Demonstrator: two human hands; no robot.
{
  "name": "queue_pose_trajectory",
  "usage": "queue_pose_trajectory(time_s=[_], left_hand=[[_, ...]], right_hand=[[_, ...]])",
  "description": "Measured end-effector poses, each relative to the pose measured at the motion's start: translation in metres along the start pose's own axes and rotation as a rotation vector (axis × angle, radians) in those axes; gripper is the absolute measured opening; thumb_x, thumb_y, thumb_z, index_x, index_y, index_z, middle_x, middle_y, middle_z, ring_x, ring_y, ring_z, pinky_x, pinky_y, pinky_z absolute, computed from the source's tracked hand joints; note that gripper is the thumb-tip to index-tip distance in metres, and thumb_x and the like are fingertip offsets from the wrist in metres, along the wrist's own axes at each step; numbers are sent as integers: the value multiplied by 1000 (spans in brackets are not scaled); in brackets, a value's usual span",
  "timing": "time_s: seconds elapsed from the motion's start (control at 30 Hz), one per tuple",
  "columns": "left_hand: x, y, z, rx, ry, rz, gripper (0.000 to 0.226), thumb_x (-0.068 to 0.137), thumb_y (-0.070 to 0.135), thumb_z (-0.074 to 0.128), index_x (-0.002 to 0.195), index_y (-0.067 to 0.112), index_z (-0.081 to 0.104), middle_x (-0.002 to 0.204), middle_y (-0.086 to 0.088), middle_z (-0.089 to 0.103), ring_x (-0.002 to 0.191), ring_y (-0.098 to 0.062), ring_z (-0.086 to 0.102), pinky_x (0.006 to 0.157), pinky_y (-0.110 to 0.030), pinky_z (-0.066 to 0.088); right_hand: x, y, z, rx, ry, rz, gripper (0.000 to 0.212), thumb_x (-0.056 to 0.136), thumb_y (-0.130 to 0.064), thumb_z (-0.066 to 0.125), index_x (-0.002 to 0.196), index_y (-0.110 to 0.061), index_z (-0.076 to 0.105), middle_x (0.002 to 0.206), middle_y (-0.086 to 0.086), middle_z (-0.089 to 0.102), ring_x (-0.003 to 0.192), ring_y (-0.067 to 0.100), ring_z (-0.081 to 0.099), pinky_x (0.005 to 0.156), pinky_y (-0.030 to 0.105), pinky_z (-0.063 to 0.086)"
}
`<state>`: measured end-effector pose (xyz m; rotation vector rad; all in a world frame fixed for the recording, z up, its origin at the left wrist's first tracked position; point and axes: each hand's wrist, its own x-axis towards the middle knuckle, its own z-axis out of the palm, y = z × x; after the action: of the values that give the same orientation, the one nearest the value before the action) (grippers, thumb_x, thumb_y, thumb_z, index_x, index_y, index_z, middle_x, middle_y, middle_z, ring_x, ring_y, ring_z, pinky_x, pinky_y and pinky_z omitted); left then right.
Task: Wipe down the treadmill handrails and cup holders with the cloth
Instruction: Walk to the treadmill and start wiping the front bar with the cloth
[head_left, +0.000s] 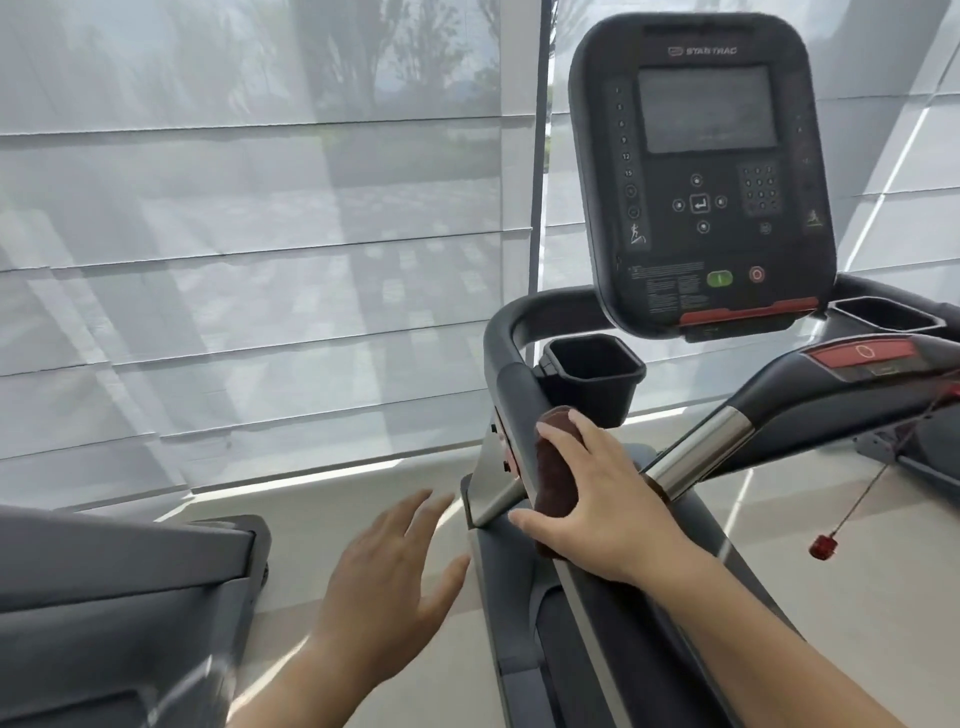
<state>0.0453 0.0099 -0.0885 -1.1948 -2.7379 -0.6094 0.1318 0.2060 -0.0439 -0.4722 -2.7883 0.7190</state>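
Observation:
A dark brown cloth (555, 470) is wrapped over the treadmill's left handrail (511, 364), a dark grey bar that curves up toward the console. My right hand (602, 493) clasps the cloth against the rail, thumb on the near side and fingers over the top. My left hand (395, 577) hovers open, fingers spread, to the left of the rail and touches nothing. A black left cup holder (592, 371) hangs just beyond the cloth. The right cup holder (883, 314) sits past the console. A chrome centre grip bar (701, 452) slants behind my right hand.
The black console (701, 171) with its screen stands above the rails. A red safety clip (823, 545) dangles on a cord at the right. Another machine's grey body (119, 597) fills the lower left. White window blinds (249, 234) close off the far side.

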Motion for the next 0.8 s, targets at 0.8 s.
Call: queue_pose_trajectory(time_s=[0.8], left_hand=[[-71, -19, -33, -34, 59, -87, 70, 74, 67, 15, 139, 42, 22, 148, 22, 26, 133, 0, 28, 105, -19, 27]], right_hand=[[-39, -47, 4, 167, 168, -291, 63, 75, -24, 70, 132, -33, 44, 130, -20, 49, 118, 0, 45, 99, 18, 37]])
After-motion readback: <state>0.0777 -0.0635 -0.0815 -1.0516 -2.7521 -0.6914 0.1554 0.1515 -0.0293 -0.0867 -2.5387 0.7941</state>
